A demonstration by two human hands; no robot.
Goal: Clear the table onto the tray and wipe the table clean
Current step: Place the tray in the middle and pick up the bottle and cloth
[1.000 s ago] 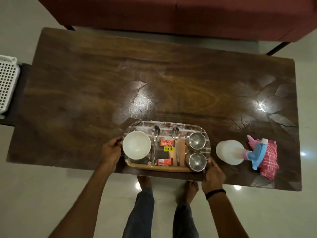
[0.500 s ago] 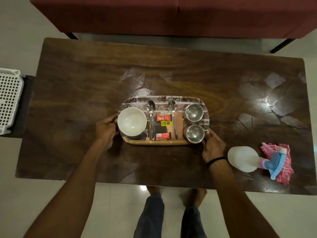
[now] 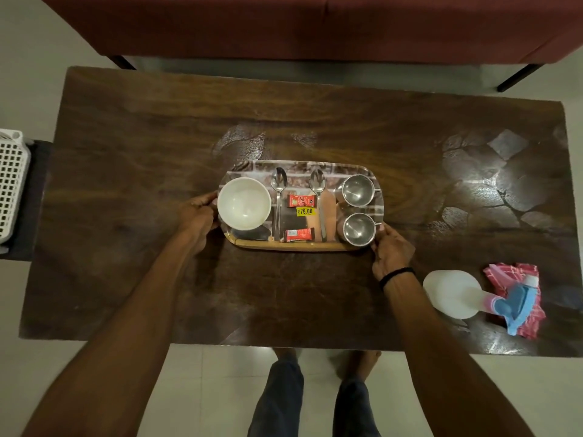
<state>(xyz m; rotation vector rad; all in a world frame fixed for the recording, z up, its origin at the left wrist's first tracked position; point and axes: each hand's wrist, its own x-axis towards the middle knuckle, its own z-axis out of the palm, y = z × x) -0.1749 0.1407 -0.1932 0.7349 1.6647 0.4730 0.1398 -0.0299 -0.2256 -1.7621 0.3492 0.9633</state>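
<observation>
A printed tray (image 3: 293,246) rests on the dark wooden table (image 3: 126,184), near its middle. On it are a white bowl (image 3: 244,204), two spoons (image 3: 279,197), two red sachets (image 3: 301,200) and two steel cups (image 3: 358,190). My left hand (image 3: 197,216) grips the tray's left edge beside the bowl. My right hand (image 3: 391,252) grips the tray's front right corner next to the nearer cup. A white spray bottle (image 3: 454,294) with a blue trigger lies on its side at the table's front right, its nozzle on a pink checked cloth (image 3: 517,275).
A red sofa (image 3: 315,26) stands behind the table. A white plastic basket (image 3: 11,187) sits on a dark stool off the table's left end. Wet streaks shine on the table's right part. My legs and bare feet (image 3: 315,389) are below the front edge.
The tray has moved from the table's front edge toward its middle, both hands still on its ends. My arms are stretched further forward.
</observation>
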